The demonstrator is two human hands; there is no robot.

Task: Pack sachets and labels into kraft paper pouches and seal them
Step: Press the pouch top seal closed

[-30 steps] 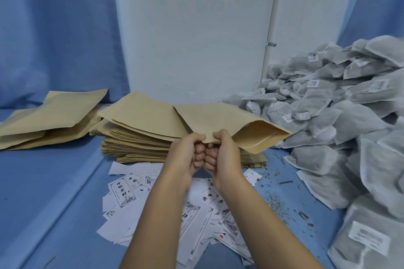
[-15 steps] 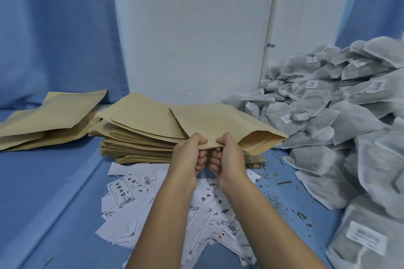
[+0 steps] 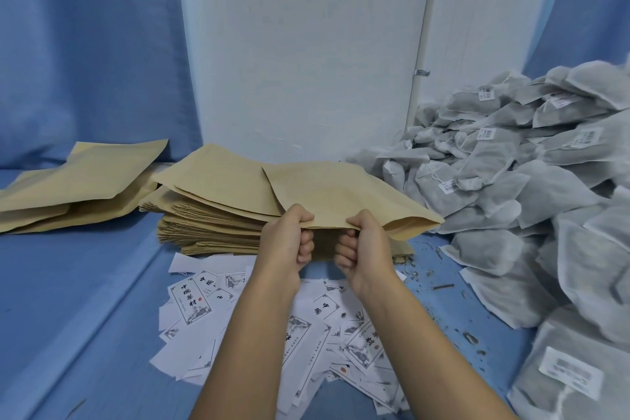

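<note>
**A:** So, what lies far out at nine o'clock?

**B:** A few loose pouches (image 3: 78,181), flat and overlapping on the blue cloth (image 3: 85,283), well apart from the hands.

**A:** And further in?

**B:** A thick stack of pouches (image 3: 211,218) at about ten o'clock from the hands, with its top sheets fanned out a little. A white panel (image 3: 300,61) stands behind it at twelve.

**A:** Where is the one being worked on?

**B:** The kraft pouch (image 3: 341,191) is at the centre, raised over the right part of that stack and lying nearly flat. Its end toward three o'clock looks to gape a little.

**A:** How is it held?

**B:** By its near edge. The left hand (image 3: 286,242) pinches it with the thumb on top and the fingers curled underneath. The right hand (image 3: 364,249) grips the same edge the same way, just beside the left, with a small gap between the knuckles.

**A:** What is below them?

**B:** At six o'clock a litter of white printed labels (image 3: 191,300) overlaps on the cloth, partly hidden by the forearms.

**A:** And to the right?

**B:** Dry crumbs (image 3: 439,286) are scattered at four o'clock. Beyond them a big heap of grey sachets (image 3: 511,181), some with small white tags, runs from two o'clock down to five.
</note>
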